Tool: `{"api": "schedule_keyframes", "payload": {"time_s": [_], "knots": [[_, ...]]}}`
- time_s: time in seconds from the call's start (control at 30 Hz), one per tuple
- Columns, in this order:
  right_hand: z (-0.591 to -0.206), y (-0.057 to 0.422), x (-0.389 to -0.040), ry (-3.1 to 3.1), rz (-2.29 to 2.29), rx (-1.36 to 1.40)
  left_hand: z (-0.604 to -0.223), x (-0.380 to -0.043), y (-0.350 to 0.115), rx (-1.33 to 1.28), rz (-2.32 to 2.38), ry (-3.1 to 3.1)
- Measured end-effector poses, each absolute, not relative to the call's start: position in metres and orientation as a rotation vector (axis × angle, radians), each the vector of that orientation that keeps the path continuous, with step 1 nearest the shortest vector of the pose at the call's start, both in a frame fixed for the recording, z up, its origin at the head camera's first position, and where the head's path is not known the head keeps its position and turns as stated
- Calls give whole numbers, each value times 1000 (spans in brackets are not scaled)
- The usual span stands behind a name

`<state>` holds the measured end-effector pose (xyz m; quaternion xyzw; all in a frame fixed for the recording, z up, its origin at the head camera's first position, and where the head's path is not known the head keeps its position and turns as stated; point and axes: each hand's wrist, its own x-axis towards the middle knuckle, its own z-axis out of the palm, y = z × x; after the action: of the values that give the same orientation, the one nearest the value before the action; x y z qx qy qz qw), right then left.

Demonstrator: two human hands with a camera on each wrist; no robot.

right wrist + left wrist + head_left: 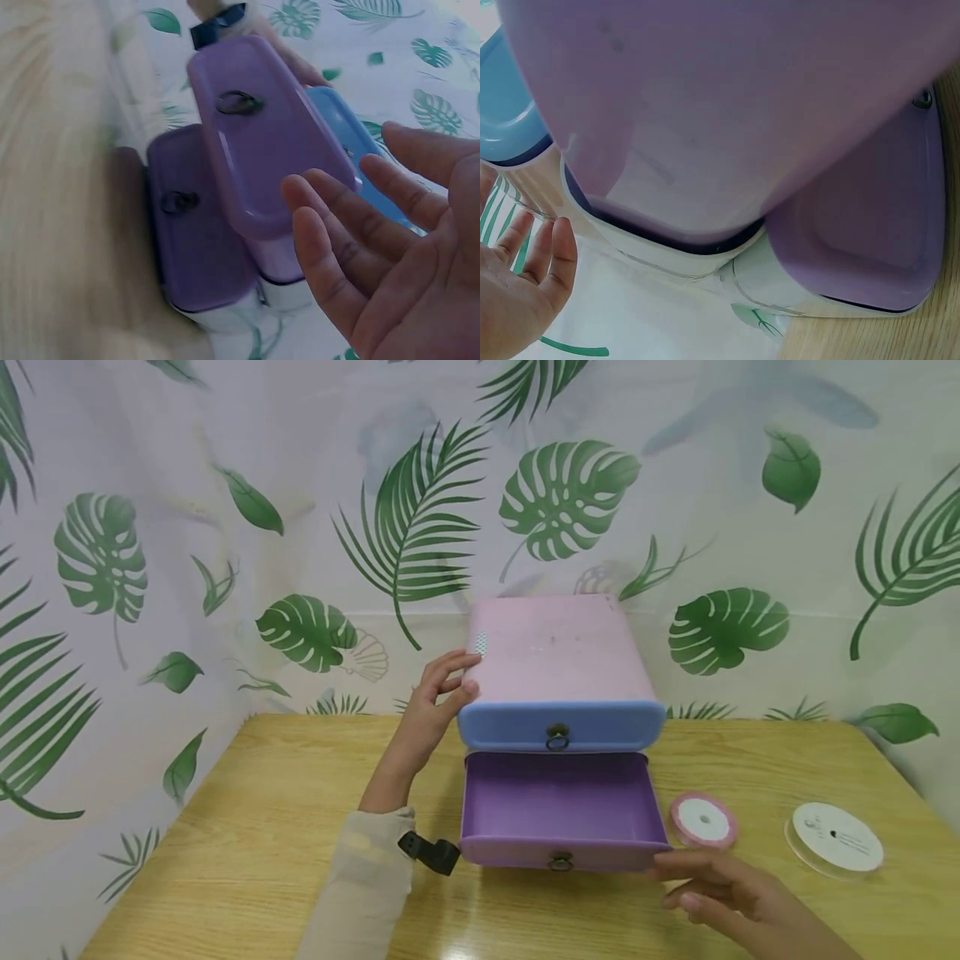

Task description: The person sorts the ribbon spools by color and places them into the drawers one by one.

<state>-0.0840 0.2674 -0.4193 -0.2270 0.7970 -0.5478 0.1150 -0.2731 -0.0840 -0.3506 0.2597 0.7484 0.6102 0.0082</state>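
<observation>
A small drawer cabinet with a pink top (pixel 558 647) stands on the table. Its top blue drawer (pixel 498 727) is closed, and the purple drawer (pixel 558 797) below is pulled out, with nothing inside. In the right wrist view, a lower purple drawer (pixel 199 247) sits closed under the pulled-out one. My left hand (pixel 435 702) rests against the cabinet's left side, fingertips at the edge of the top. My right hand (pixel 738 893) is at the front right corner of the pulled-out drawer, its fingers loosely extended, holding nothing. Ring pulls (pixel 557 739) hang on the drawer fronts.
Right of the cabinet lie a pink-rimmed ribbon spool (pixel 703 820) and a larger white spool (pixel 836 837). A leaf-patterned cloth (pixel 420 552) hangs behind the wooden table (pixel 285 810). A black strap (pixel 431 852) is on the left sleeve.
</observation>
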Motion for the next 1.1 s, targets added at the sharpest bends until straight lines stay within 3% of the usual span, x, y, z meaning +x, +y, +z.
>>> {"api": "schedule_keyframes", "payload": {"time_s": [0.37,0.57,0.77,1.1], "knots": [[-403,299,-82,2728,-1486,-443,-352,-273,-85,804,1901,2331],[-398,307,-90,2908,-1540,-526,-352,-274,-86,810,1901,2341],[-398,313,-102,2924,-1502,-266,-351,-274,-86,805,1905,2340],[-408,312,-125,2975,-1529,-306,-351,-274,-85,818,1914,2332]]}}
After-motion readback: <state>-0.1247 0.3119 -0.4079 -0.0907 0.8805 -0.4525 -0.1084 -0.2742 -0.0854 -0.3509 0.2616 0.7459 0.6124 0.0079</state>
